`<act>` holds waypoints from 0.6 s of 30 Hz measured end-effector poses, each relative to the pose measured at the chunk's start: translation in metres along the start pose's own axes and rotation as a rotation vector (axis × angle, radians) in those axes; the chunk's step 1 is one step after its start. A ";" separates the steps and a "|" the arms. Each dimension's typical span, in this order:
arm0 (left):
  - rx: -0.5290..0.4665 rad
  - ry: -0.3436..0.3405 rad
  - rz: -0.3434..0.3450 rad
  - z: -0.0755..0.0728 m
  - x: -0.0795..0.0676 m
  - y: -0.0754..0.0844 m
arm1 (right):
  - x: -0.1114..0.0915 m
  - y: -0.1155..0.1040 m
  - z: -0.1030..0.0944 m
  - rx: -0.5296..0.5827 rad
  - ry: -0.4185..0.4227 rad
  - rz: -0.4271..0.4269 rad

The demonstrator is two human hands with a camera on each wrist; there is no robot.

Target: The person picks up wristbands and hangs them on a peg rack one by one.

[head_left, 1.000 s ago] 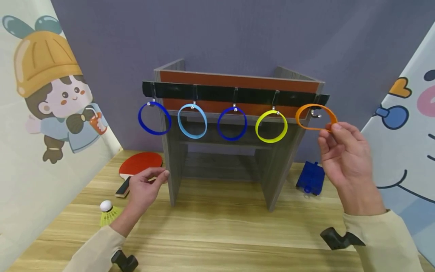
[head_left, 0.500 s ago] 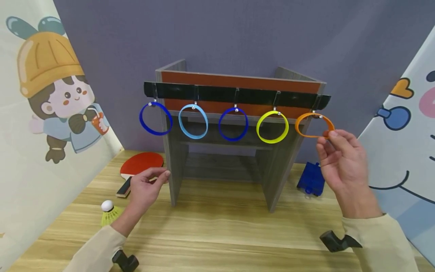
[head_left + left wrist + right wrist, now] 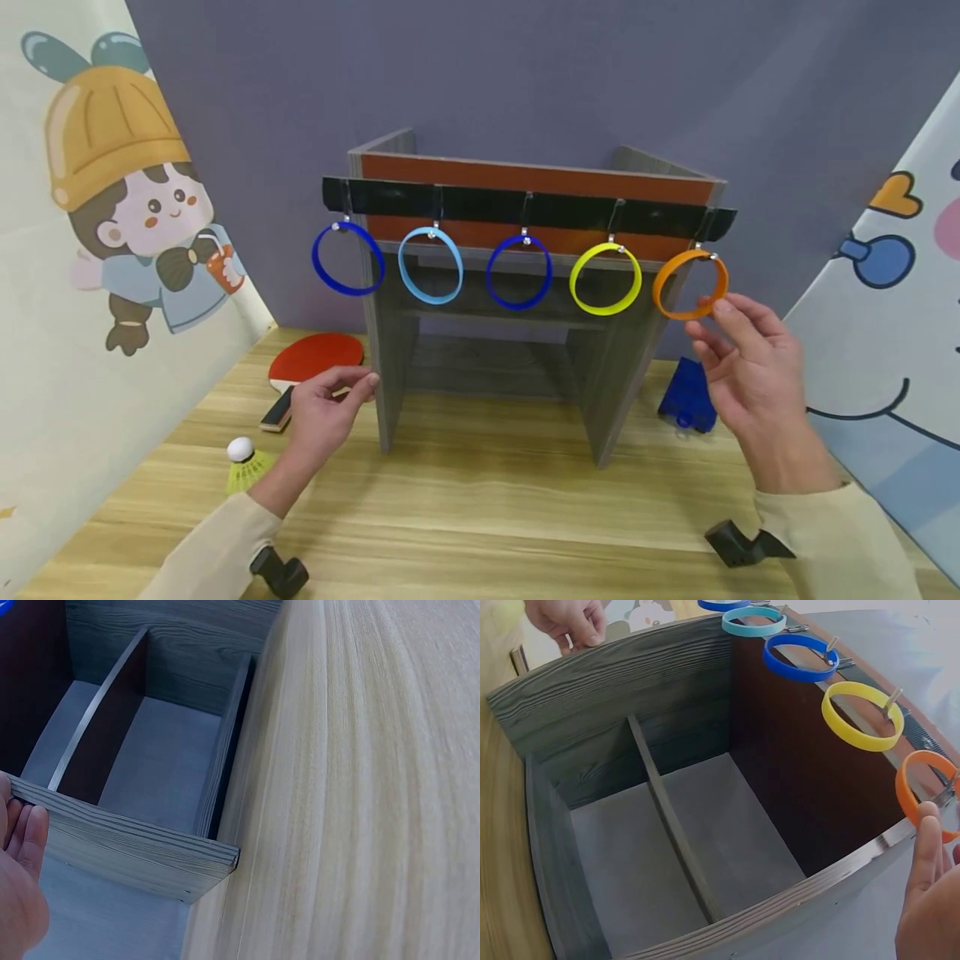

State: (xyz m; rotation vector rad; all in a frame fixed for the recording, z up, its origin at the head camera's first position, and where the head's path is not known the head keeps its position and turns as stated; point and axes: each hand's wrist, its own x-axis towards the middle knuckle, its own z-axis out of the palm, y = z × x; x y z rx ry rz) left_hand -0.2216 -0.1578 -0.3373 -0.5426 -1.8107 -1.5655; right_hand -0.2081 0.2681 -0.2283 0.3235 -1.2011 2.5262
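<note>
My right hand [image 3: 761, 375] pinches the lower right edge of an orange silicone wristband [image 3: 660, 287]. The band's top loops over the rightmost metal hook on a black strip [image 3: 487, 200]. Left of it, a yellow wristband [image 3: 573, 287], a dark blue one [image 3: 490, 283], a light blue one [image 3: 402, 271] and another dark blue one [image 3: 318, 262] hang from their own hooks. My left hand [image 3: 322, 417] holds the front edge of the grey wooden shelf's left side panel [image 3: 380, 358]; the left wrist view shows its curled fingers [image 3: 31, 840] against the panel's outer face.
On the wooden table [image 3: 450, 525], a red table tennis paddle [image 3: 315, 357] and a yellow shuttlecock [image 3: 243, 467] lie left of the shelf. A blue plastic object [image 3: 686, 396] lies to its right. Cartoon-printed walls [image 3: 112, 208] stand at both sides.
My right hand has moved slightly left and down with the orange wristband. The band has come down onto its hook and rounded out. The left hand stays at the panel.
</note>
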 end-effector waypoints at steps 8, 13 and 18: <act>0.117 0.000 -0.014 -0.004 0.000 -0.019 | -0.015 0.017 -0.020 -0.190 -0.072 -0.063; 0.393 -0.099 0.106 -0.011 0.001 -0.009 | -0.027 0.029 -0.042 -0.422 -0.181 -0.160; 0.724 -0.241 0.283 -0.024 -0.003 0.005 | -0.037 0.032 -0.059 -1.034 -0.255 -0.329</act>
